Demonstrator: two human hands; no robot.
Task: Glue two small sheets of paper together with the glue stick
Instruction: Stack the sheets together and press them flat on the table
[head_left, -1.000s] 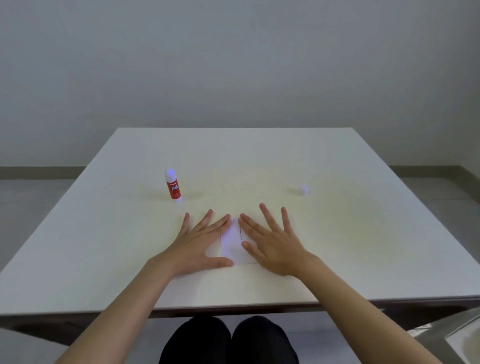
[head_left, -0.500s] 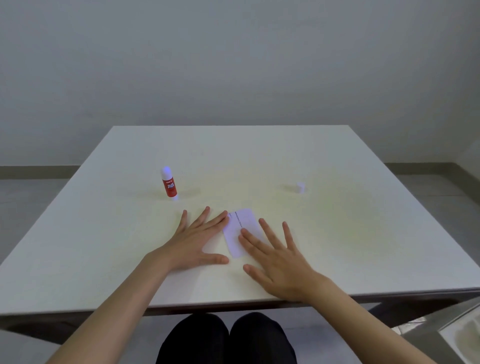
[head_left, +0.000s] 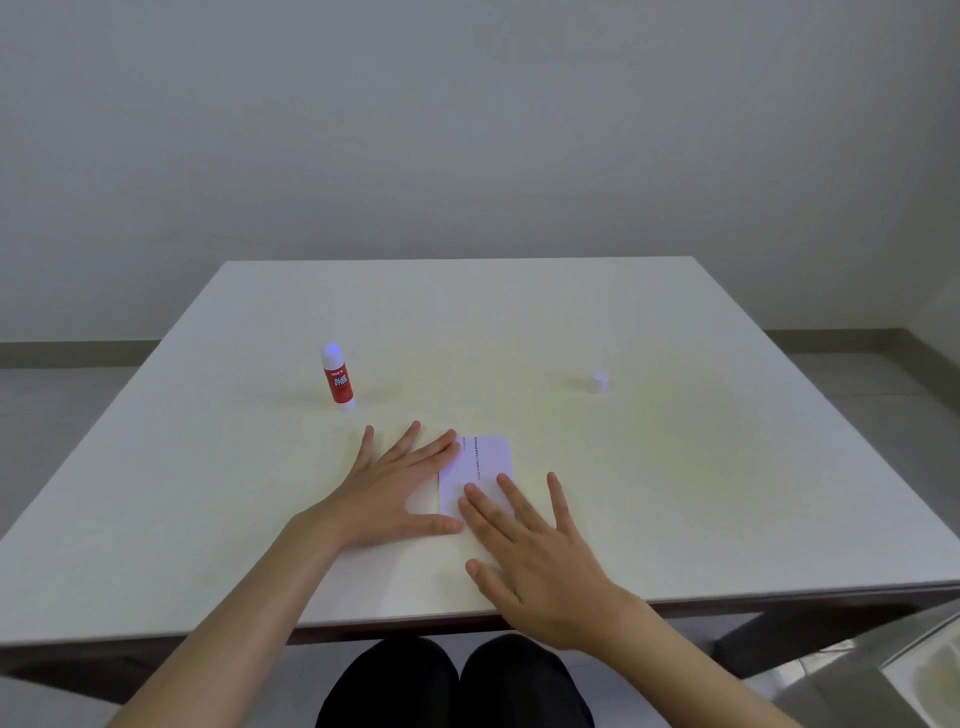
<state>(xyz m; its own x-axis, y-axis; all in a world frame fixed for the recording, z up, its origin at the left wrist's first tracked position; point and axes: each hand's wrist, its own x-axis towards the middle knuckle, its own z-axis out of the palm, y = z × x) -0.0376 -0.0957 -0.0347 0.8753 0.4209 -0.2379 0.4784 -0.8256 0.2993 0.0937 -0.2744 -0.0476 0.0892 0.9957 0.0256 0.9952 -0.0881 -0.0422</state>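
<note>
A small white paper sheet (head_left: 480, 467) with a line of fine print lies flat on the white table (head_left: 675, 493), near the front middle. My left hand (head_left: 395, 488) lies flat with fingers spread, its fingertips on the paper's left edge. My right hand (head_left: 535, 545) is flat too, fingers apart, its fingertips on the paper's near part. I cannot tell whether a second sheet lies under the first. The red glue stick (head_left: 337, 378) stands upright and uncapped, far left of the paper. Its white cap (head_left: 600, 382) rests at the far right.
The table's front edge (head_left: 363, 623) runs just under my wrists, with my dark-clothed knees (head_left: 452, 686) below it. A grey surface (head_left: 893, 675) shows at the lower right. A plain wall stands behind the table.
My right hand has slid back toward me and to the right, uncovering most of the paper. My left hand has stayed on the paper's left edge.
</note>
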